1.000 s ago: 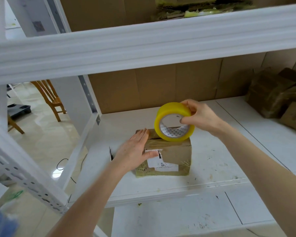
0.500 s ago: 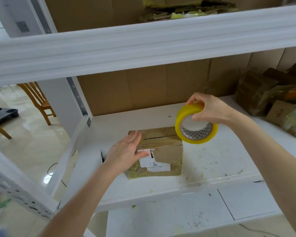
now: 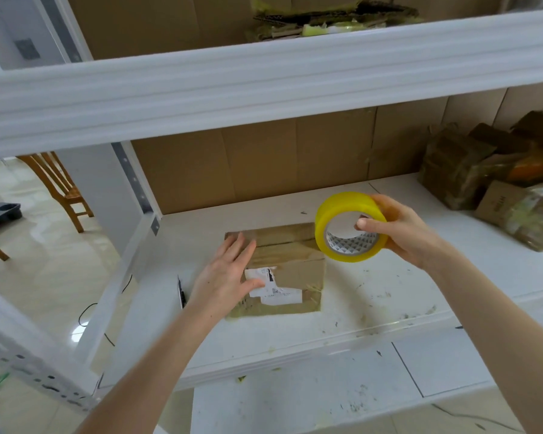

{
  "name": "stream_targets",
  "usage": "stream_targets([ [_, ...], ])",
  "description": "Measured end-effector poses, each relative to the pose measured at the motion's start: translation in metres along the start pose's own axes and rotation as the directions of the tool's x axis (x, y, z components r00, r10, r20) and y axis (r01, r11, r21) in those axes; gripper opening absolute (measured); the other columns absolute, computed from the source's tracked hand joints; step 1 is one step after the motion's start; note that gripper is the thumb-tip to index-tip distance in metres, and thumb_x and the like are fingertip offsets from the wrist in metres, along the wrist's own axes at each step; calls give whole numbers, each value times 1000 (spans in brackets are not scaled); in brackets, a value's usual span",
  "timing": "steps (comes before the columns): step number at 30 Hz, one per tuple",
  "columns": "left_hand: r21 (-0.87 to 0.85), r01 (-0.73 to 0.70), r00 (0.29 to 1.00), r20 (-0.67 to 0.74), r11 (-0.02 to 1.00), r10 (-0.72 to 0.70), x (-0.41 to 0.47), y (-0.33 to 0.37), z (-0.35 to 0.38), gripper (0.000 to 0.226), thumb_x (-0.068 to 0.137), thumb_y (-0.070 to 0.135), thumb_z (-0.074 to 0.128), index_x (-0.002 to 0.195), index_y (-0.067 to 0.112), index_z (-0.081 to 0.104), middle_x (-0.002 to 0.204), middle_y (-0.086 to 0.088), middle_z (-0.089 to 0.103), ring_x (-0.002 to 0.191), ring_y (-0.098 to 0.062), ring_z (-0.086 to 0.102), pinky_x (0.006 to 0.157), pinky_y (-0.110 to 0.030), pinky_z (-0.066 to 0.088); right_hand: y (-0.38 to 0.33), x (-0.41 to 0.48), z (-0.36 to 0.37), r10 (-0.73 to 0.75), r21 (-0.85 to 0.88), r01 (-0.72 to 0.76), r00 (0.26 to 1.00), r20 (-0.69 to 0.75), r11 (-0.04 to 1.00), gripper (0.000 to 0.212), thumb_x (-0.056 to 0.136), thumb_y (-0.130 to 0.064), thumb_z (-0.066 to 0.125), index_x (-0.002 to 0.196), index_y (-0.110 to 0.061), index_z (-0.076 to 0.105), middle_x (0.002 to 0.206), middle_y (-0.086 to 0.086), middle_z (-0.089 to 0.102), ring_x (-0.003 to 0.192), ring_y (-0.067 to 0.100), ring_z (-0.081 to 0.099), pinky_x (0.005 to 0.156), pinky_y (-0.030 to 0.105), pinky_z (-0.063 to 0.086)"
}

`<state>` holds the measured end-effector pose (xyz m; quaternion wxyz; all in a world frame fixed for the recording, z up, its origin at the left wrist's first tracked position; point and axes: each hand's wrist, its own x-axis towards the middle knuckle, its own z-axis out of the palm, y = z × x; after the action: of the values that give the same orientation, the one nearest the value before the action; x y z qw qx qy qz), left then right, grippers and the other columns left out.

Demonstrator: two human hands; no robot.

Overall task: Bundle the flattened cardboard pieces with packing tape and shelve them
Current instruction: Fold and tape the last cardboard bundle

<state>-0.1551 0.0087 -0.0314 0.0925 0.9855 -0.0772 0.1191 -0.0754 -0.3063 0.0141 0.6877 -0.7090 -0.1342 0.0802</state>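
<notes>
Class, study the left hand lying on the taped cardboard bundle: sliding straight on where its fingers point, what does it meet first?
Probably the cardboard back panel, beyond the bundle and bare shelf; the tape roll sits to the right.

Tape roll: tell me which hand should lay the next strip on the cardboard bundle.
Right. The right hand grips the tape roll by the cardboard bundle; the left hand lies flat on it.

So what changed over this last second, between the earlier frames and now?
The right hand carried the tape roll rightward, from over the far edge of the cardboard bundle to its right side, above the shelf. Nothing was released: its grip on the roll is unchanged. The left hand stays flat on the bundle, which has not moved.
</notes>
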Motion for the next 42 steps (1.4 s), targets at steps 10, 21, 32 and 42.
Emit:
stream_targets([
  [10, 261, 34, 998, -52, 965, -21, 31, 3, -1, 76, 84, 56, 57, 146, 22, 28, 153, 2, 30, 142, -16, 23, 117, -38, 13, 1, 12, 14, -70, -58, 71, 997, 22, 996, 48, 66, -40, 74, 111, -44, 58, 102, -14, 66, 93, 5, 65, 69, 18, 53],
  [21, 286, -13, 1000, -5, 958, 15, 35, 6, 28, 73, 95, 48, 45, 153, 23, 9, 160, 7, 3, 147, -13, 7, 118, -36, 11, 4, 27, 2, -79, -261, 95, 994, 73, 961, 50, 78, -18, 77, 113, -48, 58, 116, -8, 61, 106, 12, 59, 82, 26, 52],
  [32, 204, -24, 1000, 20, 979, 20, 42, -4, 28, 62, 99, 40, 39, 152, 24, 13, 160, 9, 6, 147, -13, 7, 118, -31, 8, 23, 35, -22, 38, -506, -4, 998, 58, 862, 51, 74, -28, 82, 117, -44, 58, 108, -19, 56, 92, 6, 56, 64, 11, 45],
  [42, 180, 140, 990, -38, 974, -135, 58, 37, 12, 90, 76, 81, 33, 143, 21, 35, 153, 2, 31, 142, -17, 25, 116, -43, 15, 50, 39, 4, 122, -482, -95, 992, 26, 871, 22, 92, -35, 62, 112, -30, 67, 108, 1, 65, 94, 13, 61, 74, 20, 49],
])
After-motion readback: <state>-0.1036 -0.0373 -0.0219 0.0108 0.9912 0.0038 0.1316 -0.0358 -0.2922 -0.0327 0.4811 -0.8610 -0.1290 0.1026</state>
